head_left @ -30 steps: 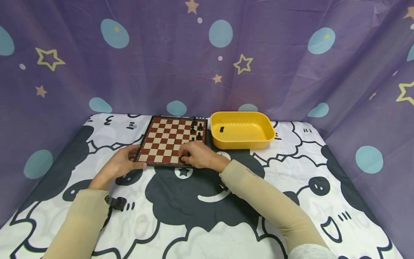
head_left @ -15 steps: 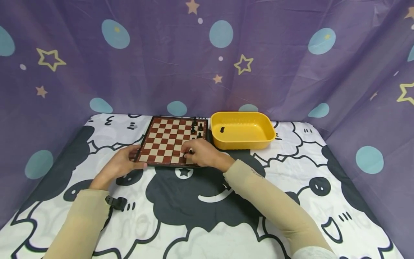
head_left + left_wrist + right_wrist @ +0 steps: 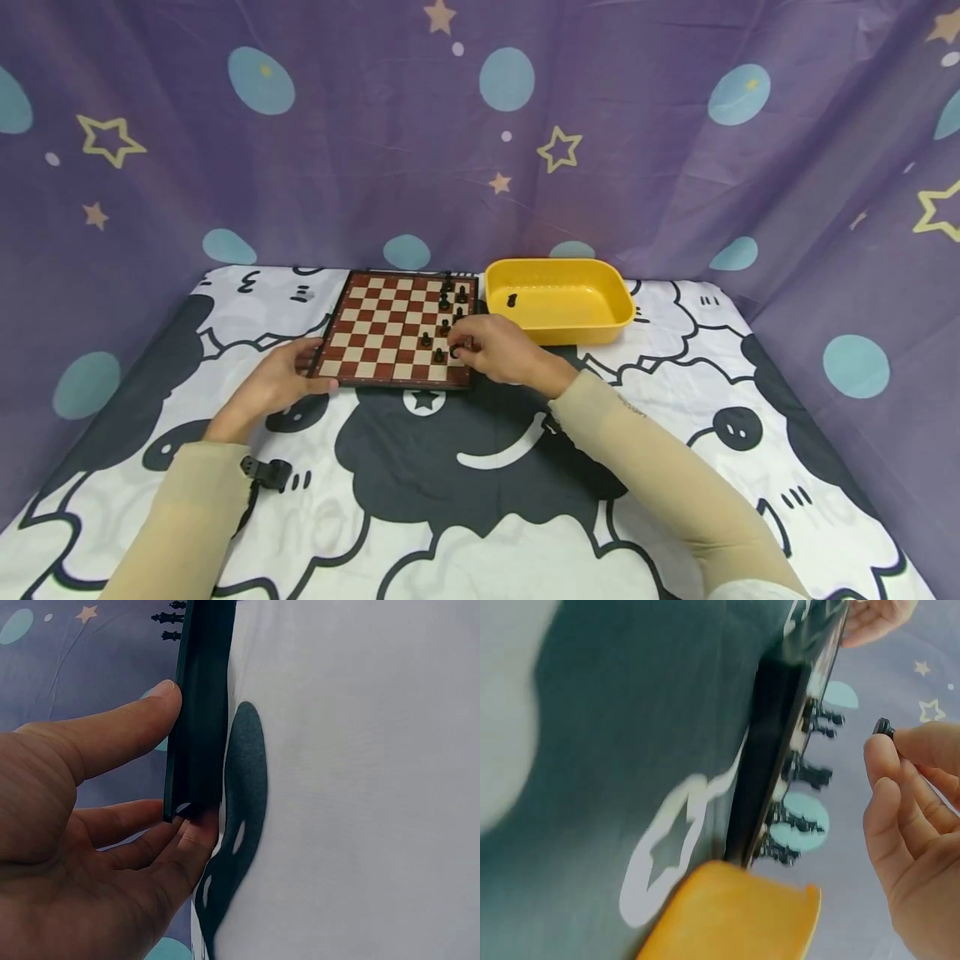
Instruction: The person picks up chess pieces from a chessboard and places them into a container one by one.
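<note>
A red-and-cream chessboard (image 3: pixel 375 333) lies at the back of the table. My left hand (image 3: pixel 281 379) grips its near left corner, thumb against the upper edge and fingers underneath, as the left wrist view shows. Over the board's right side, my right hand (image 3: pixel 506 350) pinches a small black chess piece (image 3: pixel 883 729) between thumb and fingertips. That piece is held off the board in the right wrist view, its kind mostly hidden by the fingers. Several black chess pieces (image 3: pixel 438 356) stand on the right part of the board, including a knight (image 3: pixel 808 771).
A yellow plastic basin (image 3: pixel 558 336) stands just right of the board, with one dark piece (image 3: pixel 512 300) lying in it. A purple curtain (image 3: pixel 337 167) hangs right behind the table. The cloth (image 3: pixel 300 533) has a black-and-white cartoon print.
My right hand has moved right and slightly back, uncovering black pieces near the board's front; it now holds a piece over the right edge. My left hand stays on the board's corner.
</note>
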Demonstrator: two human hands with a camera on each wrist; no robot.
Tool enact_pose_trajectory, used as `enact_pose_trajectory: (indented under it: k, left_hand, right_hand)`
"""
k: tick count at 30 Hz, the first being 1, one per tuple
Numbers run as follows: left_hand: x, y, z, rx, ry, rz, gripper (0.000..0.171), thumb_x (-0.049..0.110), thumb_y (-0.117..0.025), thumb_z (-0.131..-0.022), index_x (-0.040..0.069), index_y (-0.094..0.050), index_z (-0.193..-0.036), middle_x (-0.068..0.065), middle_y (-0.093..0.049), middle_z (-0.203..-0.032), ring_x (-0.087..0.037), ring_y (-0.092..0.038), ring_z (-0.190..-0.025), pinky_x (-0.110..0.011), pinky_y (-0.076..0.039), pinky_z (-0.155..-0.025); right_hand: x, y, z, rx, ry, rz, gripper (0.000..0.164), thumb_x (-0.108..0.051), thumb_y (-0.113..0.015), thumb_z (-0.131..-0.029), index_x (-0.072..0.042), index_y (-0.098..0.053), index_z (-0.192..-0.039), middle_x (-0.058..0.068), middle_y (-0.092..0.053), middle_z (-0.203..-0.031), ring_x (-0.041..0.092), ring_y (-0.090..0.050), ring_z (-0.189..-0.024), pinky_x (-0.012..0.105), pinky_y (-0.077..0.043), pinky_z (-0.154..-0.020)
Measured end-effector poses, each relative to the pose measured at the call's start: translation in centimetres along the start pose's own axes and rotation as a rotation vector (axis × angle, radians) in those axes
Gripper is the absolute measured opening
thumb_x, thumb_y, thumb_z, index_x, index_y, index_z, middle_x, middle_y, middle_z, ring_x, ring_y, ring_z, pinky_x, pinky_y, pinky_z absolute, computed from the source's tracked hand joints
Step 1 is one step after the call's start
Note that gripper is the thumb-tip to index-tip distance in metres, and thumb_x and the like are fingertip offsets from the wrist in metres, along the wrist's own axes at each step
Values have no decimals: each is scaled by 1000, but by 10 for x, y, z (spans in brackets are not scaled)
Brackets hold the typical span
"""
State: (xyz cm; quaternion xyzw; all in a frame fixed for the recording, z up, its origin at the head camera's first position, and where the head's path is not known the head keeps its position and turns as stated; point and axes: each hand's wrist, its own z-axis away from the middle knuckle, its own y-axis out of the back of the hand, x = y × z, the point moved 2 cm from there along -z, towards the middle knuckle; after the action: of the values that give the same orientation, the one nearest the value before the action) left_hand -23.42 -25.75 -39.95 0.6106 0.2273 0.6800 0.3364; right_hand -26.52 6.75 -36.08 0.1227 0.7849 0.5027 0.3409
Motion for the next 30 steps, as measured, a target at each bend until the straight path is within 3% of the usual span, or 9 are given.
enact_pose_trajectory:
  k: [11,17,30]
  left_hand:
    - [0,0,1,4,3,-16,89,25,-77,-81,-9,-26,-145,-33,-47,-128,-45,-48,-115,-56,-42,-93]
    - [1,2,1,11,0,-21,89,26,-77,-80,-9,-27,-145,-33,-48,-128,-45,-49,-115,-55,-42,-93]
    - [0,0,0,15,-20,-10,87,24,-78,-80,-8,-29,-145,-33,-49,-128,-45,-49,-115,-56,-43,-92]
  right_hand:
    - [24,35,25,121,-63,32,16,-13,-67,-88,-12,-71,-104,-1,-69,-100,9,-59,-74,29,-51,-70]
    - [41,51,32,188,-98,13,18,-10,-68,-87,-7,-71,-104,3,-69,-101,13,-60,-72,31,-51,-68]
    - [83,71,35,269,-289,-25,15,-13,-64,-90,-11,-70,-103,1,-68,-98,17,-59,-72,32,-51,-65]
